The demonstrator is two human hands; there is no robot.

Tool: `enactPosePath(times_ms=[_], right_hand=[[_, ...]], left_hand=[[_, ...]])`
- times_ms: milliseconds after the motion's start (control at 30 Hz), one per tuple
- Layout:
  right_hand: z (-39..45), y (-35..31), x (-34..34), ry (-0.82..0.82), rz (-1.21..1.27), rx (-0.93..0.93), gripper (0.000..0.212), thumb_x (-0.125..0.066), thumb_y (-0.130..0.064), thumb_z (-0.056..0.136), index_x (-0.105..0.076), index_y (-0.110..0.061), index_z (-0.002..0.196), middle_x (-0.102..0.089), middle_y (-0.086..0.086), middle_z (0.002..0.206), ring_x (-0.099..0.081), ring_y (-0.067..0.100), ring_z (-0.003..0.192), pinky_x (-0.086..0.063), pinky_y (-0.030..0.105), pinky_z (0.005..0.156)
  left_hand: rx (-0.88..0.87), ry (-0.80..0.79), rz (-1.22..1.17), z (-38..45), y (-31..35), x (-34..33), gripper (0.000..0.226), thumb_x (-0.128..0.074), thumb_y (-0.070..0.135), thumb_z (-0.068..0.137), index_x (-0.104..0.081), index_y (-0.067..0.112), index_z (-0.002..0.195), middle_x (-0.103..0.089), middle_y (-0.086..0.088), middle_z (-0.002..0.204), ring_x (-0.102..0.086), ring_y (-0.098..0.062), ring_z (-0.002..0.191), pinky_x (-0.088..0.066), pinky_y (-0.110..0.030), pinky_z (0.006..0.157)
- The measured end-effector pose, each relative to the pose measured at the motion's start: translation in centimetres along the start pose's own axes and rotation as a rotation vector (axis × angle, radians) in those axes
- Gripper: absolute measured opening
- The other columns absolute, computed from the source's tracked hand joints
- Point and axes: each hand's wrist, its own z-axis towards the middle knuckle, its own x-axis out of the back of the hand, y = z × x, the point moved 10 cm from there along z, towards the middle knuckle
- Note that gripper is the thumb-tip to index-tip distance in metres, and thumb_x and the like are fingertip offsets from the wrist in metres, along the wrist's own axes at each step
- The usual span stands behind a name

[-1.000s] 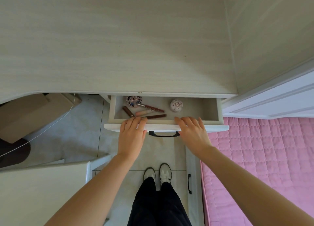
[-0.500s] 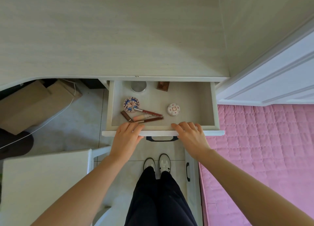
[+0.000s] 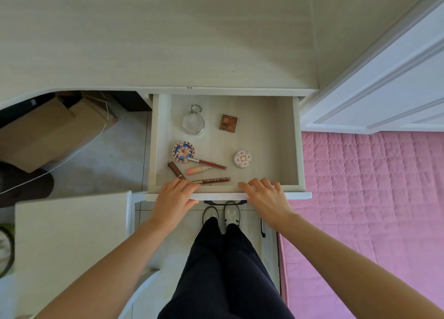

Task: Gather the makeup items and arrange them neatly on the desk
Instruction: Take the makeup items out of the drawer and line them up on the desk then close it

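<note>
I see the drawer (image 3: pixel 287 141) pulled further out from under the desk (image 3: pixel 153 35) than half a second ago; a full second ago only its front strip showed. My left hand (image 3: pixel 174 199) and right hand (image 3: pixel 265 197) remain on the drawer's front edge, one on each side of the dark handle (image 3: pixel 224 201). On both hands the fingers are hooked over the top of the front panel with their tips inside the drawer, gripping the panel.

Newly exposed at the back of the drawer:
- a round mirror (image 3: pixel 193 123) with a ring at its top, back left;
- a small square eyeshadow palette (image 3: pixel 228 122), just to the mirror's right, apart from it.

Items visible before, same layout:
- a round blue-patterned compact (image 3: pixel 183 151), left of centre;
- a smaller round white compact (image 3: pixel 243 159), well to the right;
- a dark red lip gloss tube (image 3: pixel 206 162), one end touching the blue compact;
- a peach tube (image 3: pixel 198 169) just beneath it;
- a brown tube (image 3: pixel 176 169), angled, at the left;
- a lettered dark red tube (image 3: pixel 212 180) along the front wall, beside my left fingertips.

The desk top holds no makeup. All makeup lies in the drawer.
</note>
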Motion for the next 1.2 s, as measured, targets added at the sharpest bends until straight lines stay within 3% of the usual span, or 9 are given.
enactPosePath(times_ms=[133,300,500,667,800,900,1067,1200], right_hand=[[-0.2,-0.1,-0.4,-0.044,0.028,0.012,0.067,-0.084,-0.014,0.062,-0.056,-0.027,0.121,-0.065,-0.003,0.1,-0.061,0.022,0.082,-0.05,0.037,0.066],[0.4,0.5,0.0,-0.122,0.19,0.067,0.047,-0.06,-0.028,0.091,-0.044,-0.027,0.135,-0.058,-0.001,0.122,-0.053,0.024,0.109,-0.046,0.039,0.087],[1.9,2.3,0.7,-0.236,0.318,0.037,0.043,-0.054,-0.043,0.093,-0.047,-0.028,0.132,-0.058,-0.004,0.122,-0.051,0.019,0.113,-0.045,0.035,0.087],[5.0,4.4,1.5,-0.221,0.451,-0.081,0.039,-0.054,-0.042,0.093,-0.053,-0.026,0.128,-0.061,-0.005,0.119,-0.056,0.019,0.108,-0.049,0.036,0.084],[7.9,5.6,1.4,-0.195,0.501,-0.159,0.035,-0.054,-0.04,0.093,-0.055,-0.024,0.124,-0.062,-0.002,0.114,-0.058,0.022,0.102,-0.05,0.036,0.078],[10.1,6.4,1.2,-0.188,0.565,-0.228,0.031,-0.052,-0.035,0.093,-0.057,-0.023,0.121,-0.062,0.0,0.114,-0.058,0.023,0.102,-0.051,0.038,0.081],[14.1,7.6,0.3,-0.201,0.61,-0.32,0.04,-0.052,-0.037,0.094,-0.05,-0.019,0.129,-0.059,0.003,0.116,-0.058,0.025,0.105,-0.052,0.044,0.084],[17.4,8.4,-0.6,-0.201,0.663,-0.424,0.044,-0.053,-0.036,0.093,-0.044,-0.016,0.131,-0.056,0.007,0.12,-0.057,0.028,0.108,-0.052,0.044,0.085]], left_hand=[[0.006,-0.01,-0.038,-0.4,0.1,0.0,0.048,-0.089,0.017,0.058,-0.07,0.012,0.102,-0.07,0.0,0.096,-0.064,-0.024,0.088,-0.053,-0.036,0.071],[0.017,-0.013,-0.043,-0.4,-0.1,0.4,0.043,-0.087,0.022,0.064,-0.07,0.012,0.103,-0.071,0.0,0.097,-0.064,-0.022,0.092,-0.055,-0.038,0.074],[0.151,-0.218,-0.121,1.1,-1.3,-0.1,0.04,-0.077,0.045,0.073,-0.067,0.023,0.104,-0.065,0.011,0.101,-0.059,-0.012,0.097,-0.051,-0.031,0.079],[0.355,-0.322,-0.318,3.5,-2.7,-0.5,0.03,-0.056,0.052,0.088,-0.065,0.027,0.1,-0.064,0.016,0.094,-0.059,0.0,0.083,-0.046,-0.021,0.069],[0.428,-0.187,-0.316,6.9,-4.2,0.5,0.026,-0.049,0.036,0.096,-0.065,0.018,0.104,-0.061,0.011,0.089,-0.06,-0.009,0.082,-0.047,-0.025,0.071],[0.479,-0.126,-0.324,9.7,-5.7,0.5,0.02,-0.051,0.023,0.095,-0.066,0.013,0.105,-0.066,0.001,0.102,-0.061,-0.015,0.092,-0.048,-0.029,0.078],[0.546,-0.123,-0.241,13.7,-8.2,-0.6,0.031,-0.052,0.021,0.094,-0.055,0.01,0.122,-0.056,-0.009,0.119,-0.053,-0.026,0.109,-0.048,-0.042,0.086],[0.625,-0.089,-0.172,16.2,-10.5,-1.2,0.04,-0.054,0.018,0.091,-0.045,0.007,0.129,-0.048,-0.015,0.125,-0.046,-0.034,0.113,-0.048,-0.046,0.081]])
